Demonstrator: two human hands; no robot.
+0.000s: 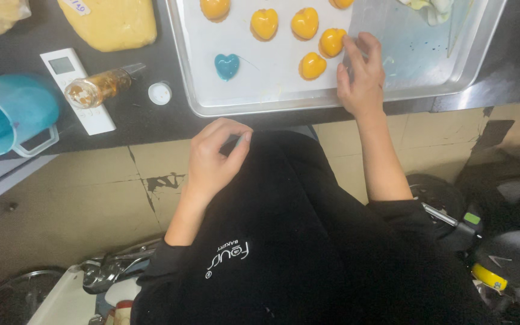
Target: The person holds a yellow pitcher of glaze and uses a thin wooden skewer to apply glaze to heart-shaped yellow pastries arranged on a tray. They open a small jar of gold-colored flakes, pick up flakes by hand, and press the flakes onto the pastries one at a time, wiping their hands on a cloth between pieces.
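A metal baking tray (428,90) lined with white paper lies on the dark counter. On it sit several glossy orange heart-shaped pieces (312,65) and one teal heart (226,65). My right hand (361,75) rests on the tray's front part, fingertips pressing the edge of the white paper beside an orange heart (331,41). My left hand (215,157) is below the counter edge, in front of my black garment, with thumb and fingers pinched together; whether it holds something small is not visible.
Left of the tray lie a small tipped bottle of amber liquid (99,88), its white cap (160,92), a white remote (76,89), a block of yellow dough (111,21) and a blue jug (8,114). Metal tools and bowls sit low at the left.
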